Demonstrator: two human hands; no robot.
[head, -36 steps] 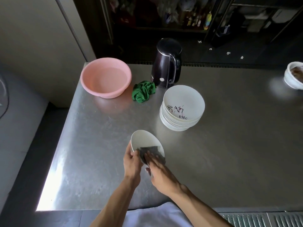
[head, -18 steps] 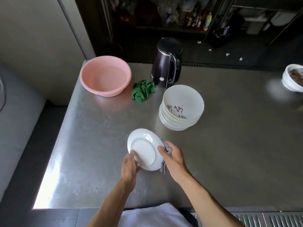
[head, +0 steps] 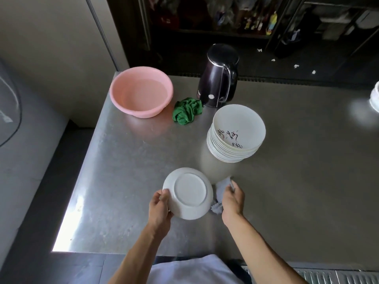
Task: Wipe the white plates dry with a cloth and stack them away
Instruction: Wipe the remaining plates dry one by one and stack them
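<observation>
A white plate (head: 189,193) is held bottom-up over the steel counter near its front edge. My left hand (head: 160,210) grips its left rim with curled fingers. To the plate's right, my right hand (head: 232,198) holds a grey cloth (head: 220,189), which touches the plate's right edge. A stack of white plates (head: 235,132) with dark painted marks inside the top one stands farther back on the right.
A pink basin (head: 141,91) holding water sits at the back left of the steel counter (head: 297,160). A crumpled green cloth (head: 187,110) lies beside a black kettle (head: 219,75). A white bowl (head: 375,97) shows at the right edge.
The plate was tilted with the cloth wiping its inside. It has since been turned over so its underside faces up, and my right hand with the cloth has moved to its right edge.
</observation>
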